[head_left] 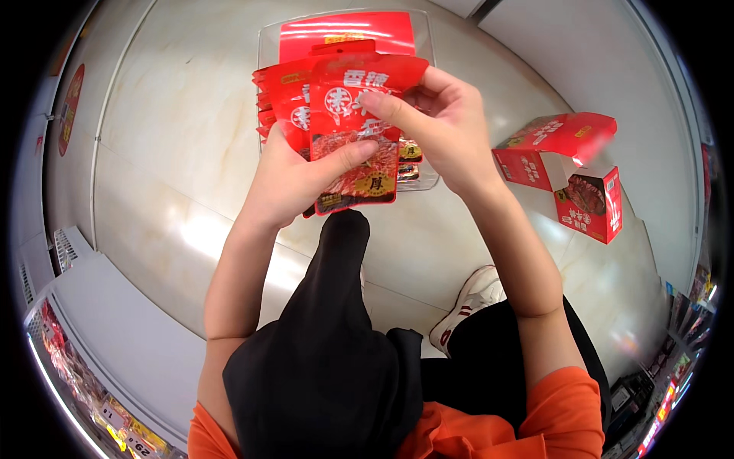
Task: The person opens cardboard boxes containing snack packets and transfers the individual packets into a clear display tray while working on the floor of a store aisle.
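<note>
The left hand [287, 183] is pinching the fanned red pouches [344, 126] low, thumb in front; the right hand [451, 126] is pinching the front one's top. They're sitting between 2 hands, over a clear bin [430, 46], seemingly light, bendy, slick; edges are offering the surest hold.

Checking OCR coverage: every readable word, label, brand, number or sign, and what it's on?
Wording not copied; locations only:
Held red pouches: large white characters, round white emblem, gold badge, legible; small print isn't.
Red panel behind: gold label, partly covered.
Red cardboard packaging, right: white characters; smaller print unreadable.
Price tag, lower left: upside-down digits, legible.
Red sign, far left: too blurred.
</note>
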`<state>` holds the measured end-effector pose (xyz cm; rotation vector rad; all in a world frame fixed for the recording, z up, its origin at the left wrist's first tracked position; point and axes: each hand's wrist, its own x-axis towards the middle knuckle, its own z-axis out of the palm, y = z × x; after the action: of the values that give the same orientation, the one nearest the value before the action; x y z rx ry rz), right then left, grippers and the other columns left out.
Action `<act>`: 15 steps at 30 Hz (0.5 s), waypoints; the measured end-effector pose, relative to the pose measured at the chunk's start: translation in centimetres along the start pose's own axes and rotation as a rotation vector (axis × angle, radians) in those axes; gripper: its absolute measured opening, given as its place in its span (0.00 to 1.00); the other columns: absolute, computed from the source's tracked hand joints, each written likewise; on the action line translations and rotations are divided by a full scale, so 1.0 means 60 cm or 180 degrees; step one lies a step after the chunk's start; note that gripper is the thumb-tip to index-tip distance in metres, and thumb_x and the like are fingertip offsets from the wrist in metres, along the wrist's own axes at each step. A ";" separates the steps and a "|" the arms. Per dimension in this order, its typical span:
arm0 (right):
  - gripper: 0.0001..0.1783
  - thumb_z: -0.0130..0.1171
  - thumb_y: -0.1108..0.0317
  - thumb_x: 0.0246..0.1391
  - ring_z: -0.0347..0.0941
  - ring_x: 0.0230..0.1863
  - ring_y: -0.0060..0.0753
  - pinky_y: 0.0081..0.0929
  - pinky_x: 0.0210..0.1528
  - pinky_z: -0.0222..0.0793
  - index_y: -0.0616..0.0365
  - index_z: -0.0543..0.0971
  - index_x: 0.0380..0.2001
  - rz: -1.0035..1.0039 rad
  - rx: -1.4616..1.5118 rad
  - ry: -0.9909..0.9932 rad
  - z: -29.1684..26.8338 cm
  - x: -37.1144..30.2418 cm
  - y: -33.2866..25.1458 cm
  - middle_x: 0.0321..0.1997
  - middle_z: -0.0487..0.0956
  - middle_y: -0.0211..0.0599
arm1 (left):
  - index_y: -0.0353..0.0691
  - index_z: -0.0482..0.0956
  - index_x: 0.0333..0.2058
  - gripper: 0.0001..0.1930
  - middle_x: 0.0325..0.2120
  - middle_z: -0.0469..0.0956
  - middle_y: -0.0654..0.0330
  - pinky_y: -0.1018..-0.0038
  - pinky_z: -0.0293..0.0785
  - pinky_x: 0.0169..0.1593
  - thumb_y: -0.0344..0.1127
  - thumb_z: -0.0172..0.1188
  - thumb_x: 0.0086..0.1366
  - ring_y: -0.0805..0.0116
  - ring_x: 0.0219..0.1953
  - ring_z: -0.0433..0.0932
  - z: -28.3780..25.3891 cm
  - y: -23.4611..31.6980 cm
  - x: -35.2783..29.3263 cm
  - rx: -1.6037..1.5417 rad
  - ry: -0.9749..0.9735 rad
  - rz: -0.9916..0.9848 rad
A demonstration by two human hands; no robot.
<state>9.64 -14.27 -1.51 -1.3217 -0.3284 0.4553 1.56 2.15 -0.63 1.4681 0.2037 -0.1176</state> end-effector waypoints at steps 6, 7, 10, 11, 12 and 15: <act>0.13 0.67 0.70 0.52 0.78 0.34 0.17 0.19 0.35 0.75 0.65 0.80 0.40 0.0654 -0.0279 -0.0269 -0.027 -0.008 -0.019 0.35 0.83 0.33 | 0.32 0.77 0.43 0.16 0.37 0.82 0.56 0.73 0.81 0.40 0.27 0.68 0.57 0.71 0.37 0.82 -0.007 0.011 0.006 -0.0417 0.0700 0.0126; 0.13 0.66 0.70 0.53 0.76 0.32 0.16 0.18 0.33 0.73 0.65 0.81 0.40 0.0734 -0.0303 -0.0341 -0.026 -0.010 -0.018 0.34 0.83 0.32 | 0.32 0.77 0.43 0.15 0.37 0.82 0.56 0.73 0.81 0.40 0.27 0.68 0.57 0.71 0.37 0.82 -0.008 0.015 0.005 -0.0294 0.0679 0.0142; 0.13 0.65 0.69 0.54 0.72 0.27 0.13 0.16 0.26 0.67 0.65 0.81 0.40 0.0851 -0.0368 -0.0492 -0.022 -0.013 -0.009 0.30 0.81 0.29 | 0.32 0.78 0.41 0.15 0.35 0.83 0.57 0.74 0.80 0.39 0.25 0.69 0.55 0.71 0.36 0.83 -0.006 0.013 0.005 -0.0094 0.0656 0.0231; 0.13 0.65 0.68 0.54 0.71 0.26 0.12 0.16 0.25 0.66 0.65 0.81 0.40 0.0807 -0.0381 -0.0512 -0.022 -0.013 0.000 0.29 0.81 0.28 | 0.31 0.78 0.41 0.15 0.35 0.83 0.57 0.74 0.80 0.39 0.25 0.69 0.55 0.71 0.36 0.83 -0.007 0.011 0.005 -0.0084 0.0640 0.0213; 0.12 0.65 0.68 0.55 0.69 0.25 0.11 0.16 0.24 0.64 0.65 0.81 0.40 0.0758 -0.0398 -0.0535 -0.021 -0.012 0.004 0.28 0.80 0.28 | 0.31 0.78 0.41 0.15 0.35 0.83 0.57 0.74 0.80 0.39 0.25 0.69 0.55 0.71 0.35 0.83 -0.008 0.010 0.006 -0.0076 0.0626 0.0203; 0.12 0.64 0.69 0.55 0.69 0.24 0.11 0.17 0.24 0.64 0.66 0.80 0.39 0.0627 -0.0519 -0.0574 -0.019 -0.014 0.001 0.27 0.80 0.28 | 0.31 0.77 0.41 0.15 0.34 0.83 0.57 0.74 0.81 0.38 0.24 0.68 0.54 0.71 0.35 0.83 -0.007 0.007 0.005 -0.0042 0.0630 0.0326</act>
<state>9.47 -15.66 -1.80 -1.4824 -0.3933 0.7284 1.93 2.63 -0.31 1.4742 0.2887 0.1124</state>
